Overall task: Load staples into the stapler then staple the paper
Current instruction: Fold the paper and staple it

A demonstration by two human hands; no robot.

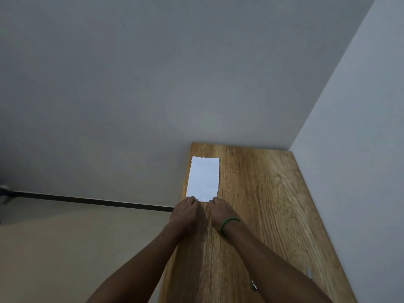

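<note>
A white sheet of paper (203,179) lies flat at the far left of the wooden table (258,215). My left hand (185,212) rests palm down with its fingertips on the paper's near left corner. My right hand (220,212), a green bracelet at its wrist, touches the near right corner the same way. A small grey strip of staples (309,274) lies near the table's right edge. A shiny metal part (254,285) shows beside my right forearm, mostly hidden; I cannot tell if it is the stapler.
Grey walls stand behind the table and along its right side. The table's left edge drops to a beige floor with a dark skirting line (87,201).
</note>
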